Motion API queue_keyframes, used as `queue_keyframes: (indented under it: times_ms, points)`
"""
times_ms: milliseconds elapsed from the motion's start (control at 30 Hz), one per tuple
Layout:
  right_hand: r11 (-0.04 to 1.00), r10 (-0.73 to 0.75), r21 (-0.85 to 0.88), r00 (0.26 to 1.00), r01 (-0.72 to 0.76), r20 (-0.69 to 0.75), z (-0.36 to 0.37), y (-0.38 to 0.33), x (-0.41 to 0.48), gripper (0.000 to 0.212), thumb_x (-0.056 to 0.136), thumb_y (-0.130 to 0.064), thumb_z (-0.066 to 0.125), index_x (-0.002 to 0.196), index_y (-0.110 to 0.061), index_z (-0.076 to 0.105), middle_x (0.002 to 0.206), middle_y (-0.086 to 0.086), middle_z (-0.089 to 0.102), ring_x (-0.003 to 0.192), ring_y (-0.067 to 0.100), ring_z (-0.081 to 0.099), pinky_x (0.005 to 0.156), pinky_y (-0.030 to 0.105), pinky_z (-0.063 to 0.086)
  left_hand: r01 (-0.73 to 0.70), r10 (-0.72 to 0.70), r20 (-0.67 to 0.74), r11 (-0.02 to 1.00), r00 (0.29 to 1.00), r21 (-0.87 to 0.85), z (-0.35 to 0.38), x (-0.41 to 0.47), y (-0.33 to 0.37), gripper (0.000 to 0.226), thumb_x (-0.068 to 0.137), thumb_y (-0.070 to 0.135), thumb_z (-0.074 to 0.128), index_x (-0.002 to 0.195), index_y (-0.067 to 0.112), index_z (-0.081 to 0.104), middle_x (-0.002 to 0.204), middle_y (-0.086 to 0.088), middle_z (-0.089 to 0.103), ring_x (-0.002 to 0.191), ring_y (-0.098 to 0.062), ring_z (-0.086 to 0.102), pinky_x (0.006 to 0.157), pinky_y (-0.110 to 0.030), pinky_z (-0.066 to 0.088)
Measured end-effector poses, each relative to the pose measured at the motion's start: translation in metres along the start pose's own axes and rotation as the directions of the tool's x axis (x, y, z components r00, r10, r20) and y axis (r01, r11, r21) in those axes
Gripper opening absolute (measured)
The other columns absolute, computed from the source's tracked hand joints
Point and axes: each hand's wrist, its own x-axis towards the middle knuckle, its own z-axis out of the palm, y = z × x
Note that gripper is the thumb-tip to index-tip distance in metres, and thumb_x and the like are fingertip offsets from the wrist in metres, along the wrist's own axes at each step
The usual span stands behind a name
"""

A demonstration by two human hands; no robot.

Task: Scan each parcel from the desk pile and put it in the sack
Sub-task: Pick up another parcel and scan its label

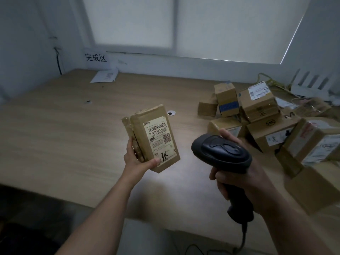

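Your left hand (137, 161) grips a parcel (153, 138), label up; your right hand (244, 181) grips the scanner (221, 153) just beside it. The pile (266, 126) (beyond your right fingers) remains; no sack shows.

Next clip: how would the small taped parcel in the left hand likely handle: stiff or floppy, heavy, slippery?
Probably stiff: the parcel keeps flat faces and square corners in the left hand. Likely light for its size, since thumb and fingers alone hold it upright above the desk. Its tape wrap looks smooth, so it may slip a little.
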Motion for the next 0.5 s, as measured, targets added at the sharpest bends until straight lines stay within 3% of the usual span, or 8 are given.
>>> queue_keyframes:
  times_ms: [67,200,400,500]
  points:
    - [1.0,-0.004,-0.029,1.0,0.004,0.005,0.003,0.003,-0.005,0.117,0.042,-0.037,0.095,0.14,-0.046,0.032,0.091,0.013,0.069,0.049,0.026,0.057,0.045,0.03,0.049,0.005,-0.005,-0.013,1.0,1.0,0.0,-0.005,-0.016,0.001,0.116,0.068,0.007,0.087,0.153,0.029,0.012,0.142,-0.006,0.046,0.113,-0.014,0.054,0.092,-0.03,0.047]
    - [0.995,-0.012,-0.102,1.0,0.013,0.003,0.012,0.016,-0.012,0.098,0.055,-0.003,0.08,0.131,-0.048,0.04,0.091,0.008,0.068,0.049,0.028,0.057,0.042,0.032,0.048,0.053,-0.053,-0.046,0.999,0.998,-0.012,-0.018,-0.057,0.002,0.125,0.05,0.034,0.085,0.152,0.034,0.013,0.14,-0.006,0.049,0.12,-0.02,0.054,0.1,-0.04,0.048]
    - [0.995,0.005,-0.101,0.991,0.008,0.134,0.045,0.039,-0.006,0.103,0.057,-0.001,0.077,0.143,-0.038,0.034,0.097,0.002,0.069,0.048,0.026,0.056,0.043,0.033,0.047,0.134,-0.134,-0.197,0.991,0.971,-0.011,-0.059,-0.116,-0.016,0.125,0.044,0.055,0.08,0.149,0.048,0.011,0.146,-0.005,0.04,0.123,-0.02,0.05,0.091,-0.033,0.047]
    - [0.997,0.019,-0.079,0.98,-0.003,0.198,0.068,0.046,-0.001,0.102,0.056,-0.003,0.078,0.142,-0.039,0.035,0.102,0.001,0.068,0.05,0.025,0.056,0.044,0.032,0.048,0.127,-0.13,-0.261,0.991,0.957,-0.031,-0.087,-0.134,-0.021,0.122,0.046,0.052,0.081,0.147,0.05,0.013,0.143,-0.003,0.045,0.123,-0.019,0.051,0.096,-0.041,0.05]
